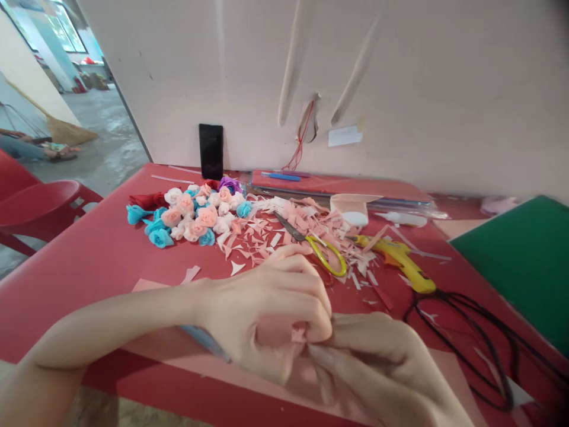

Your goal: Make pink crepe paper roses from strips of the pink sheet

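Note:
My left hand (271, 308) curls its fingers around a small pink piece of paper (299, 333), folded or rolled, much of it hidden. From the right, my right hand (377, 356) pinches the same piece, its thumb and fingertips meeting the left fingers. Beneath both hands lies a flat pink sheet (155, 350). A blue strip-like object (202, 341) shows partly under my left wrist. Just beyond the hands are scissors with yellow handles (326, 255), lying among pink and white paper scraps (258, 243).
Paper flowers (195, 216) in pink, white, blue and purple cluster on the red table (84, 267). A yellow glue gun (409, 264) with a looped black cord (489, 350) lies right, near a green board (520, 267). A black phone (211, 151) leans on the wall. A red chair (40, 201) stands left.

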Motion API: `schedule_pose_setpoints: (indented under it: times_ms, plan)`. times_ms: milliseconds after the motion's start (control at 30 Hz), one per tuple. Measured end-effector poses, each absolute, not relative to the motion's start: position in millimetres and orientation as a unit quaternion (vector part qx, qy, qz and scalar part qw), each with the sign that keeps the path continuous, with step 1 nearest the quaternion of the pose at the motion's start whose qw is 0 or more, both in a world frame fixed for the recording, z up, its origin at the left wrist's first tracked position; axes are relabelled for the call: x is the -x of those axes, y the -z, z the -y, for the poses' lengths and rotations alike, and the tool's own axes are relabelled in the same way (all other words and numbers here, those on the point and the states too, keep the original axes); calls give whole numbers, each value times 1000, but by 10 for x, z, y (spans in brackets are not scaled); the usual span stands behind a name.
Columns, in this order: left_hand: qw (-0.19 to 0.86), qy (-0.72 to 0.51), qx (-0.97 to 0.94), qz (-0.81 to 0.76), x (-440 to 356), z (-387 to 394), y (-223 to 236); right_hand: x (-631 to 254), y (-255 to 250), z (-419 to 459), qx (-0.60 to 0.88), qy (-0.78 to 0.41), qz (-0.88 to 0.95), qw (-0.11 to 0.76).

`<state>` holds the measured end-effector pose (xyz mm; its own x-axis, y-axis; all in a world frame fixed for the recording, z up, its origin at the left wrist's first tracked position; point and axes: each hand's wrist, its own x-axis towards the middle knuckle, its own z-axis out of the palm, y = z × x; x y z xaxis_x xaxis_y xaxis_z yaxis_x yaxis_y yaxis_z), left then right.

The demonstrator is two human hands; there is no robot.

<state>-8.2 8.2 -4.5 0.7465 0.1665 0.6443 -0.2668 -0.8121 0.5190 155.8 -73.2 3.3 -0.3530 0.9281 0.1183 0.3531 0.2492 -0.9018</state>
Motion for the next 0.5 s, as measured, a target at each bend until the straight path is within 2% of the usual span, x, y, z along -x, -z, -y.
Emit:
schedule_pose_setpoints:
  times_ms: [133, 267, 400, 500]
  plan:
    - [290, -368, -883, 37, 69, -101, 47, -1570, 29, 716, 443, -503, 629, 393]
    - [293, -382, -876, 34, 60, -96, 47, -1535, 94, 697, 377, -645, 515, 420]
    - [299, -396, -868, 21, 51, -91, 15, -1523, 164, 687, 313, -745, 463, 363]
    - [299, -395, -869, 14, 42, -92, -30, -1558, 145, 684, 316, -746, 481, 335]
